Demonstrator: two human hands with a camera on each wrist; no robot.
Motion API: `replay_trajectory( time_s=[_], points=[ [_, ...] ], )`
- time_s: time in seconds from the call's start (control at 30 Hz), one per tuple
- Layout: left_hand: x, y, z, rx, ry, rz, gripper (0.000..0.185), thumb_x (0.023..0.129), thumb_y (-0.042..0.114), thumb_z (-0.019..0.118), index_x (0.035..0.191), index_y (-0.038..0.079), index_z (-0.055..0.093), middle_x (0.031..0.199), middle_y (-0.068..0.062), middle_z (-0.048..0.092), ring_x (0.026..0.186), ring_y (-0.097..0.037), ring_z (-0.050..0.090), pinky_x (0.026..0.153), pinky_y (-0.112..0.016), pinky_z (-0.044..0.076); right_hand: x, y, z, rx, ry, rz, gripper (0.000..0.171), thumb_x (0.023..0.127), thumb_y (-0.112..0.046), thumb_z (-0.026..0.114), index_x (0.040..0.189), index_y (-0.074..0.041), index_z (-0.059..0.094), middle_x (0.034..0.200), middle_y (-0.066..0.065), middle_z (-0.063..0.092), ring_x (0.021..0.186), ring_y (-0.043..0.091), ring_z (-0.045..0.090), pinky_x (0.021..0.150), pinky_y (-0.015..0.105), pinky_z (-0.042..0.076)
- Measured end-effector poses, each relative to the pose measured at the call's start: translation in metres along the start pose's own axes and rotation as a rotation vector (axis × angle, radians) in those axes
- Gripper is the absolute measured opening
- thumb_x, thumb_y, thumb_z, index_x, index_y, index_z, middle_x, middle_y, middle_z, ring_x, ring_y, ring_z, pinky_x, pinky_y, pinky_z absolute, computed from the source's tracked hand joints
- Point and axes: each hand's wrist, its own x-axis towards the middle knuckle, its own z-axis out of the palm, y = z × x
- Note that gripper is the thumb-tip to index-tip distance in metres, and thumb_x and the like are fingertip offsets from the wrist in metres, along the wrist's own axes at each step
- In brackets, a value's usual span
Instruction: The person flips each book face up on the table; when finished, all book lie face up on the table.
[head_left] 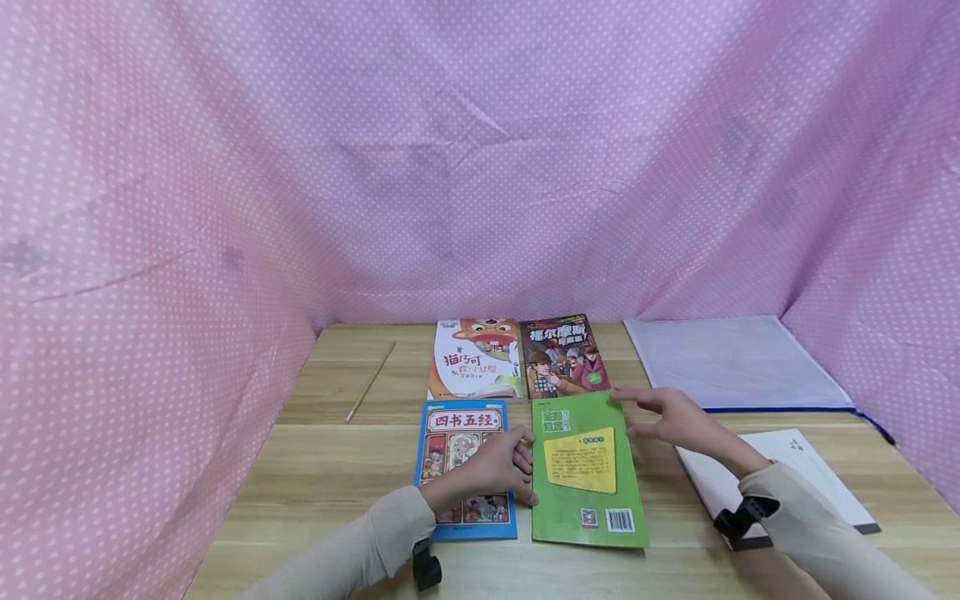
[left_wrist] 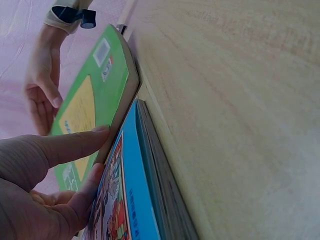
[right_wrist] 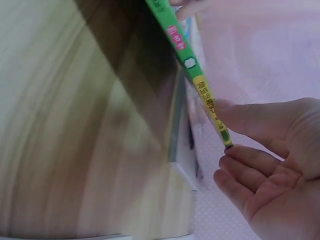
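A green book [head_left: 581, 500] with a yellow panel and a barcode lies back cover up at the front middle. At its left edge is my left hand [head_left: 495, 467], thumb and finger at the page side [left_wrist: 122, 107]. My right hand [head_left: 678, 425] pinches the upper right of the same book by its spine [right_wrist: 202, 90], thumb on the cover side and fingers at the corner. Beneath my left hand, a blue comic-style book [head_left: 465, 533] is partly covered. Just behind the green book lies a dark detective-themed book [head_left: 562, 358].
A white picture book [head_left: 450, 375] lies behind the blue one. Over on the left is a pencil [head_left: 371, 379]. On the right are a pale zip pouch [head_left: 738, 362] with a blue edge and a white book [head_left: 817, 475], partly behind my right forearm. Pink dotted cloth [head_left: 480, 167] hangs behind.
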Motion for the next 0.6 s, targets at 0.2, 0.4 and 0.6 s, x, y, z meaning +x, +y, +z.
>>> replay_trajectory(
  time_s=[0.2, 0.4, 0.6],
  points=[
    [-0.001, -0.002, -0.001, 0.017, -0.012, 0.013, 0.074, 0.064, -0.009, 0.091, 0.128, 0.003, 0.056, 0.098, -0.004, 0.061, 0.085, -0.016, 0.061, 0.074, -0.027, 0.056, 0.000, -0.012, -0.008, 0.033, 0.007, -0.067, 0.050, 0.089, -0.010, 0.078, 0.136, -0.001, 0.064, 0.146, 0.024, 0.056, 0.132, 0.047, 0.054, 0.107, 0.052, 0.048],
    [0.000, -0.004, 0.000, 0.024, -0.019, 0.018, 0.073, 0.064, -0.009, 0.091, 0.126, 0.003, 0.055, 0.097, -0.003, 0.061, 0.084, -0.014, 0.061, 0.074, -0.024, 0.056, 0.006, -0.019, -0.010, 0.025, 0.005, -0.113, 0.053, 0.089, -0.015, 0.078, 0.138, -0.004, 0.062, 0.152, 0.021, 0.051, 0.135, 0.042, 0.051, 0.109, 0.047, 0.048],
    [0.000, -0.002, 0.001, 0.022, -0.012, 0.018, 0.073, 0.063, -0.008, 0.091, 0.126, 0.004, 0.055, 0.096, -0.003, 0.061, 0.083, -0.014, 0.061, 0.073, -0.024, 0.056, 0.013, -0.020, -0.010, 0.035, -0.009, -0.134, 0.057, 0.089, -0.015, 0.078, 0.142, -0.006, 0.060, 0.156, 0.017, 0.046, 0.139, 0.039, 0.048, 0.111, 0.048, 0.045]
  ],
)
